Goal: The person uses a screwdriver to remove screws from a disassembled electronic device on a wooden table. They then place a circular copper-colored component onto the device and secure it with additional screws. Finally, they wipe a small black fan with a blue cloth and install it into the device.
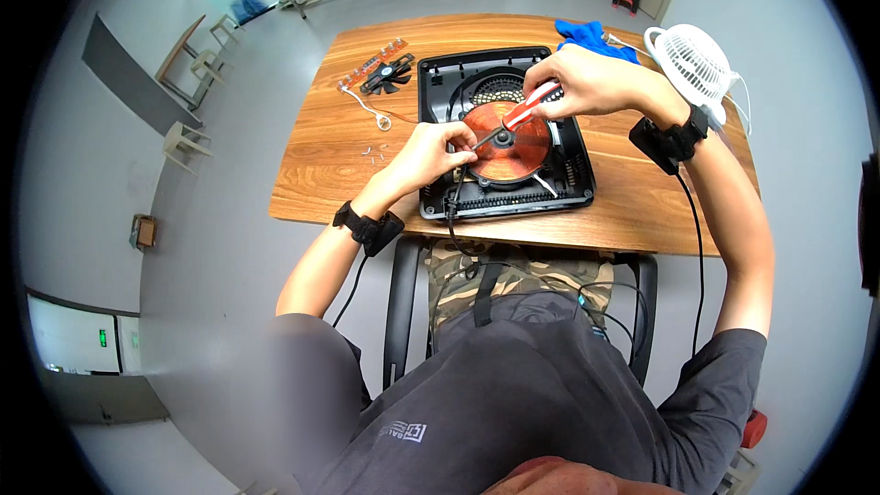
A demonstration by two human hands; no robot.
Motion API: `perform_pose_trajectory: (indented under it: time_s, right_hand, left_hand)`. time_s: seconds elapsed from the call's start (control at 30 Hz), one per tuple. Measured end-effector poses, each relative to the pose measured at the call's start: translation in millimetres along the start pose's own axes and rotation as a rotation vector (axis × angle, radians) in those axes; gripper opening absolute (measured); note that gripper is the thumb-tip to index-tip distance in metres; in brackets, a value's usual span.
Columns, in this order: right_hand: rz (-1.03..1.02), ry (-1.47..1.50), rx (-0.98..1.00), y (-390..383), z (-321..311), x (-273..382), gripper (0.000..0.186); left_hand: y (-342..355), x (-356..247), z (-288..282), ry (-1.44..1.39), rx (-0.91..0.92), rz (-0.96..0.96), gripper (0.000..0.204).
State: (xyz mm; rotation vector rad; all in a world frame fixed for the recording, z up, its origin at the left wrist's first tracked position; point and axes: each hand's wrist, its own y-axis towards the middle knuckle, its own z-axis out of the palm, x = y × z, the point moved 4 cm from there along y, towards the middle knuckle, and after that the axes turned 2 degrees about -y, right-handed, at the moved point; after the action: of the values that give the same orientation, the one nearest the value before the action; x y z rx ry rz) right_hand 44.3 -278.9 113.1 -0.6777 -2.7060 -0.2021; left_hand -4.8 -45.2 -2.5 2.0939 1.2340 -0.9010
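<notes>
The shirt (550, 394) carries a pale print on the chest, a boxed mark with lettering beside it. A small green sign (103, 337) glows by the door at far left, too small to read.

The right hand (587, 81) is wrapped around the red-and-white handle of a screwdriver (530, 108), its shaft slanting down and left over the copper coil (527, 148). The left hand (431, 156) has thumb and fingers drawn together at the shaft's tip; whether they pinch the tip or some small part cannot be told. The coil sits in the open black case (579, 191), near the middle of the table (316, 191).

The left fingers hide part of the coil's left edge, and the right hand covers the case's far right corner. A black cord (452, 202) crosses the case's near edge. Left of the case lie a black fan blade (389, 78), a strip (359, 69) of small parts, a white lead (367, 107) and scattered bits (371, 154). A blue cloth (591, 38) and a white fan (694, 64) are at right.
</notes>
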Motion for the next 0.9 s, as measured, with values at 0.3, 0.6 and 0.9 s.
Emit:
perform_pose_trajectory:
  time_s: [0.3,0.6,0.9]
  right_hand:
    - [0.109,0.038,0.058,-5,-3,3,0.038]
    - [0.008,0.025,-0.035,-9,6,-8,0.034]
    - [0.108,0.102,-0.063,-7,3,-10,0.034]
  left_hand:
    - [2,5,2,-0.004,0.016,-0.021,0.017]
    - [3,7,3,0.029,0.017,0.027,0.023]
    - [3,-4,9,0.036,0.023,0.084,0.026]
